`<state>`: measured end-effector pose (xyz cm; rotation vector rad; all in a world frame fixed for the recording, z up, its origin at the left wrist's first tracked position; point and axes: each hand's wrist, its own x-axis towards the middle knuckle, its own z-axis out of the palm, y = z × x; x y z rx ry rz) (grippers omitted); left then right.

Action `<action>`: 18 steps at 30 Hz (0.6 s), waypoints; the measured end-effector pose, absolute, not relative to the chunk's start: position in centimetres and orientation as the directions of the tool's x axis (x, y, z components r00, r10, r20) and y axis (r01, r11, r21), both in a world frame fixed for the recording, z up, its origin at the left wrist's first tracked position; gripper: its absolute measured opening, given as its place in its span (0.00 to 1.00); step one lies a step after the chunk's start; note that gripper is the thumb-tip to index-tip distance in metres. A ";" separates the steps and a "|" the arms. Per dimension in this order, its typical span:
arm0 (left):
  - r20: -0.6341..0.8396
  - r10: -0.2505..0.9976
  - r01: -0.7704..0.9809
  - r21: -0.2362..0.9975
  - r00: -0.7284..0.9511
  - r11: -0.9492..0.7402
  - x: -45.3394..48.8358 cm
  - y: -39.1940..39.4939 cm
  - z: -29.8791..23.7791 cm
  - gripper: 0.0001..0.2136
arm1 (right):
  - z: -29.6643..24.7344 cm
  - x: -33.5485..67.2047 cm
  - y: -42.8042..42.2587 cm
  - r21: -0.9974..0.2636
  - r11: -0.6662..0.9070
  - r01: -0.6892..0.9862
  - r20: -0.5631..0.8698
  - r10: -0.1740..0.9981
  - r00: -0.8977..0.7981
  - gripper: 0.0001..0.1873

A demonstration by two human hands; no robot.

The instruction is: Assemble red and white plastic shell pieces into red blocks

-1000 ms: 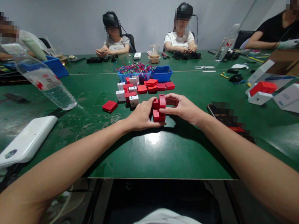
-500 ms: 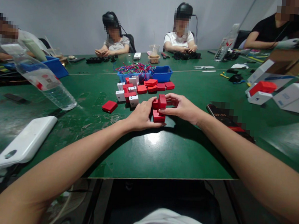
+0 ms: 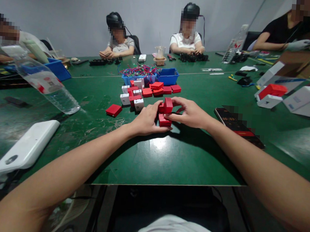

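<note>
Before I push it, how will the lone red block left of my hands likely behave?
The lone red block will probably slide rather than roll, given its straight edges. Lying on its broad side, it seems unlikely to tip. Its crisp shape suggests it's stiff.

Green table's point(image 3: 178, 167) pretty packed tbh: red and white boxes point(image 3: 147, 92) mid-table, blue bins point(image 3: 170, 81) behind, bottle point(image 3: 49, 87) and white gadget point(image 3: 27, 147) left, phone point(image 3: 236, 127) right.

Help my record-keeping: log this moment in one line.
left hand: holding lower red block | right hand: touching upper red block | nearby: phone
</note>
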<state>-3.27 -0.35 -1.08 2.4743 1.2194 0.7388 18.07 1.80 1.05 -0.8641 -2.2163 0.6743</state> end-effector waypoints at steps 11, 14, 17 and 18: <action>0.304 0.805 0.666 0.454 0.508 -0.592 -3.2 -0.5 -0.9 0.44 | 1.2 17.8 1.4 -0.527 0.734 0.427 0.461 0.670 -0.582 0.21; 0.314 0.806 0.658 0.466 0.502 -0.591 -3.2 -0.5 -0.9 0.44 | 1.3 17.7 1.3 -0.505 0.756 0.418 0.476 0.647 -0.595 0.20; 0.313 0.806 0.658 0.467 0.502 -0.591 -3.2 -0.5 -0.9 0.44 | 1.3 17.6 1.2 -0.484 0.771 0.414 0.482 0.629 -0.610 0.19; 0.314 0.805 0.658 0.464 0.503 -0.593 -3.1 -0.5 -1.0 0.44 | 1.3 17.6 1.2 -0.475 0.775 0.416 0.482 0.625 -0.614 0.19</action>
